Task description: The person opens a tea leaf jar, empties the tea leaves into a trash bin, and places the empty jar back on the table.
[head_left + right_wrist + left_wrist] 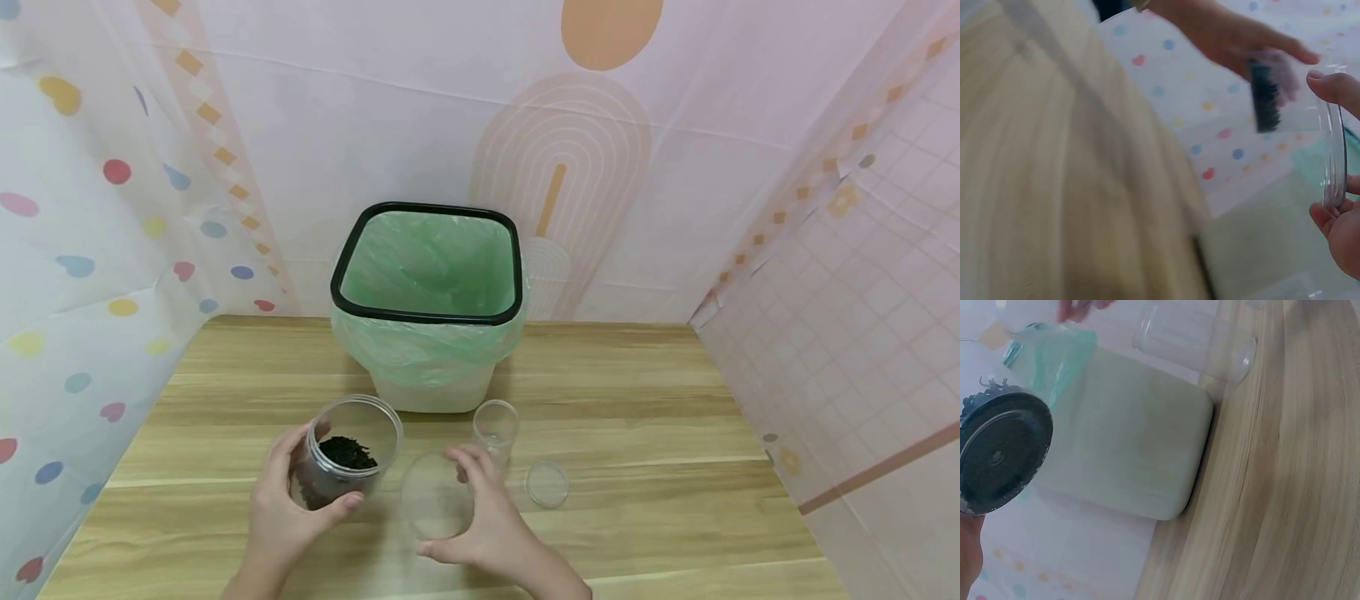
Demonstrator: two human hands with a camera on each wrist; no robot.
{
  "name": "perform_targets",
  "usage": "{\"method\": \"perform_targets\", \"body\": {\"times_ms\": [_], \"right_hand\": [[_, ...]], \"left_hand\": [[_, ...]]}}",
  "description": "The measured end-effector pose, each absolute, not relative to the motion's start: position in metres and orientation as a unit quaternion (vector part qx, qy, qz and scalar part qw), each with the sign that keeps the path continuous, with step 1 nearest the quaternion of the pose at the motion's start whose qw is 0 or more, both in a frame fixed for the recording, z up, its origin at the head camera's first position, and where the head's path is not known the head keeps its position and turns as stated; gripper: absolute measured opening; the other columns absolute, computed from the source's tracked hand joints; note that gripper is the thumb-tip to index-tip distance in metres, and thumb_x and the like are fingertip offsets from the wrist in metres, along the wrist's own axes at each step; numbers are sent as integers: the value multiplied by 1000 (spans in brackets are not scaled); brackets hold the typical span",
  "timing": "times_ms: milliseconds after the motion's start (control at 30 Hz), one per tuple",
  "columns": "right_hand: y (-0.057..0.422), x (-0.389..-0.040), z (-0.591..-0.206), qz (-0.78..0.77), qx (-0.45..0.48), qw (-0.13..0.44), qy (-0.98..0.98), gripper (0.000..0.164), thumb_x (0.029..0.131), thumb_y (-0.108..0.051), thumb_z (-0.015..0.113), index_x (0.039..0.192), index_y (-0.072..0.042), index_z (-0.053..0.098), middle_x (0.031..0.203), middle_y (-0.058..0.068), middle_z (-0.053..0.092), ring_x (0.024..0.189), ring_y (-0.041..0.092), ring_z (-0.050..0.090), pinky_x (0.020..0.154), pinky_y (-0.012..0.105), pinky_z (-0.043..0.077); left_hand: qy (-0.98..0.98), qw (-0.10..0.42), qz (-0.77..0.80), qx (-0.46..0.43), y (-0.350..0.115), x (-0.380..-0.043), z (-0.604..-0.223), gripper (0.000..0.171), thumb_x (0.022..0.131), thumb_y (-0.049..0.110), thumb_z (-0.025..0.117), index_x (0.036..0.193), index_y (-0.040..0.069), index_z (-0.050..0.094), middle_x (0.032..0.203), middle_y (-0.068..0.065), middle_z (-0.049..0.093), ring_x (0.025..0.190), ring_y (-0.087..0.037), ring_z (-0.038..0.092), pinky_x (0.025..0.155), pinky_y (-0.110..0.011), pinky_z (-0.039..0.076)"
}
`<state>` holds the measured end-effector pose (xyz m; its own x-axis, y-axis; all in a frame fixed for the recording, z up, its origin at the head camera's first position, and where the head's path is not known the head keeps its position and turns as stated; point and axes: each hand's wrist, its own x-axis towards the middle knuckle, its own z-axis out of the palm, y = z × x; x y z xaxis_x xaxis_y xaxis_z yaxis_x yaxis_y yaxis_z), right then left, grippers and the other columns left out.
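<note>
In the head view my left hand [279, 512] grips a clear round jar [318, 486] with dark shredded leaves [347, 452], like loose tea, at its bottom. The jar is uncovered and off the table; its dark base [1004, 453] faces the left wrist camera. My right hand [495, 533] pinches a clear round lid [435, 500] by its edge, just right of the jar and apart from it. Beyond that hand stands a small clear jar [495, 425], uncovered. To the right, a small clear lid [547, 485] lies flat on the wooden table.
A pale bin [435, 393] with a green bag [427, 350] and a black rim [427, 317] stands at the back of the table, against the patterned curtain [375, 100]. Curtains also hang at both sides. The wooden tabletop [637, 400] extends to the right.
</note>
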<state>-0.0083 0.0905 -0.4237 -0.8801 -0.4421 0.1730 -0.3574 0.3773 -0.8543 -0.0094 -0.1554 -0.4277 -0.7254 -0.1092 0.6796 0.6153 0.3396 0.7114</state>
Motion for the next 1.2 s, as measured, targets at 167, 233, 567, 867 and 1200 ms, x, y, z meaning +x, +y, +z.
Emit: {"method": "perform_targets", "body": {"times_ms": [167, 233, 567, 867, 1200], "right_hand": [[81, -13, -449, -442, -234, 30, 865, 92, 60, -44, 85, 134, -17, 39, 130, -3, 35, 116, 20, 38, 93, 36, 43], [77, -15, -460, -411, -234, 18, 881, 93, 59, -47, 85, 134, -15, 40, 131, -1, 36, 119, 19, 37, 95, 38, 42], [59, -25, -495, -332, -230, 26, 915, 97, 56, -52, 84, 133, -9, 43, 131, 4, 40, 121, 20, 38, 99, 33, 40], [43, -30, -509, -290, -227, 46, 929, 101, 55, -57, 82, 133, -7, 43, 131, 6, 41, 121, 20, 38, 99, 31, 41], [40, -37, -515, -247, -228, 38, 941, 103, 57, -58, 81, 135, -1, 43, 129, 11, 43, 119, 24, 40, 98, 32, 42]], "left_hand": [[-748, 337, -546, -168, -157, -9, -428, 91, 43, 5, 91, 120, -17, 47, 118, -16, 54, 112, -9, 52, 95, -13, 37], [-749, 338, -544, -170, -157, -9, -427, 90, 45, 7, 91, 119, -18, 47, 117, -17, 54, 113, -9, 52, 95, -13, 37], [-740, 342, -551, -175, -159, -10, -433, 94, 47, 14, 92, 123, -16, 46, 120, -19, 54, 115, -13, 51, 96, -15, 37], [-734, 334, -568, -163, -157, -7, -431, 95, 44, 1, 90, 125, -17, 43, 122, -20, 50, 117, -14, 49, 101, -18, 35], [-732, 360, -557, -153, -155, -7, -432, 97, 49, 18, 92, 128, -12, 45, 125, -14, 47, 118, -15, 47, 102, -19, 34]]}}
